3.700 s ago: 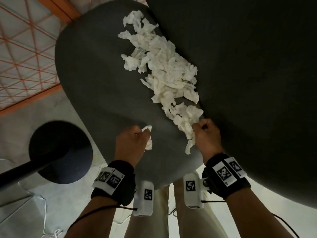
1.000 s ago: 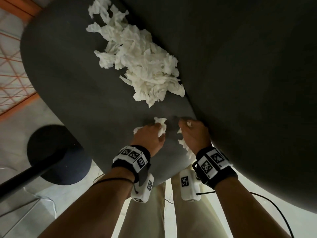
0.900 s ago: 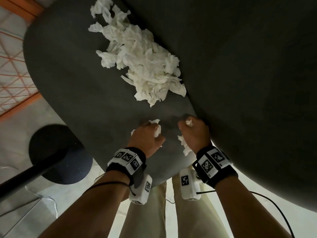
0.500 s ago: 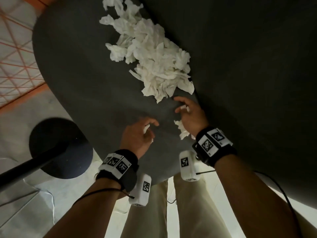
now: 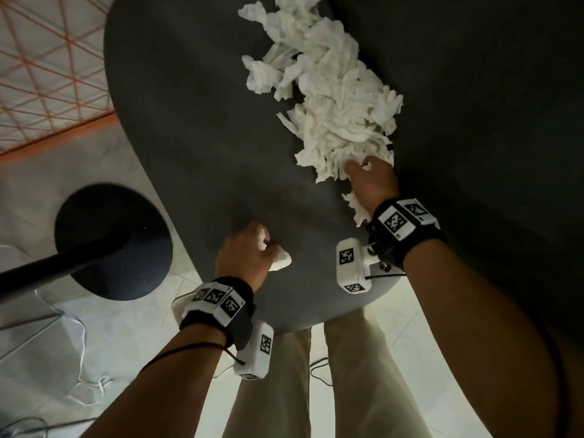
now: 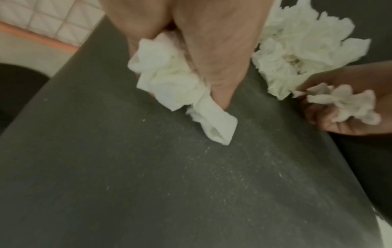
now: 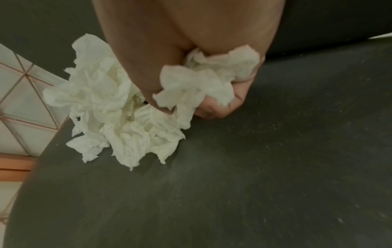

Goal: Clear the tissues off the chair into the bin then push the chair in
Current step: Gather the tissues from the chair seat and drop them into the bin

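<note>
Head view: the dark chair seat [image 5: 196, 128] fills most of the frame, its backrest [image 5: 474, 105] rising on the right, with pale floor [image 5: 79, 191] and a black round base on a pole [image 5: 113, 241] at the near left. On the far right part of the seat, against the backrest, lies a large heap of white tissues [image 5: 328, 99], still most of the load by the look of it. The right hand [image 5: 373, 181] sits at the near end of that heap, fingers curled round a crumpled wad [image 7: 201, 83]. The left hand [image 5: 246, 254] is nearer, fingers closed on a smaller wad [image 6: 169, 80], well apart from the heap. No bin shows in any view. I judge the clearing barely begun: nothing binned, the chair not yet pushed in.
</note>
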`<state>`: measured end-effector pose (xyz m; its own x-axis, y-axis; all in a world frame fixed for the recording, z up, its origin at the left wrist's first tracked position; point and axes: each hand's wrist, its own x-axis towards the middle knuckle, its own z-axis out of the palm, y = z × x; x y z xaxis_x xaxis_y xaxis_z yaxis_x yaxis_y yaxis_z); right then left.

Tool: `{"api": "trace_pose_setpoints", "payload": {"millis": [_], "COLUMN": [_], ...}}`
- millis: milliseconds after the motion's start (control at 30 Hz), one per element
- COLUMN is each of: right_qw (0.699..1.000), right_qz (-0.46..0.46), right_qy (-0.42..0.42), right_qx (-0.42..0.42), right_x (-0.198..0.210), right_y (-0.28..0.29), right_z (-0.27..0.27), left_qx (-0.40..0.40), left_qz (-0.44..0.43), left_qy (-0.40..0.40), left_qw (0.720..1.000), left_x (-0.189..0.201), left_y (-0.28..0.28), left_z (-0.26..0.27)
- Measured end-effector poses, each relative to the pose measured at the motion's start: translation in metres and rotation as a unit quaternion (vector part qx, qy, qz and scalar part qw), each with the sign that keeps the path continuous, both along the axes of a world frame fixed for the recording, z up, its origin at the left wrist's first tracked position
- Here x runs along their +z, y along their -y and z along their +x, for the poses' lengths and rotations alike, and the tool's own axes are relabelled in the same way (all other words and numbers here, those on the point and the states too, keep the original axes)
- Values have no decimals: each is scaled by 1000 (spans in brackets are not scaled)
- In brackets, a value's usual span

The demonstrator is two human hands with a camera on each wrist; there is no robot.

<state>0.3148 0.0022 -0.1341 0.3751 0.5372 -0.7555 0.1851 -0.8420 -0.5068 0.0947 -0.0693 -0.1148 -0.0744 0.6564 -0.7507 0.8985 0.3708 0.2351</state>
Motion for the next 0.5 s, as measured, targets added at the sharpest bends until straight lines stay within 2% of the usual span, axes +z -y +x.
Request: {"api": "trace_pose_setpoints", "payload": {"millis": [67, 167, 233, 333, 500], "right_qw": [999, 995, 991, 983, 984], "right_qz": [-1, -2, -24, -38, -29], "right_qy": [-30, -60, -75, -115, -89], "right_qx": [-30, -79, -106, -137, -149], "right_x": [5, 8, 11, 14, 19], "right_y": [6, 25, 42, 70, 106], "right_z": [-2, 3, 6, 10, 19], "left_qx": [-3, -10, 19, 109, 112], "left_qz": [-16, 15, 33, 39, 72], "left_qy": [2, 20, 60, 124, 143], "left_qw": [1000, 1000, 997, 985, 981], "left_x": [-1, 5, 9, 2, -9], "left_y": [2, -6, -16, -33, -66], "left_z": [-4, 1, 10, 22, 55]}}
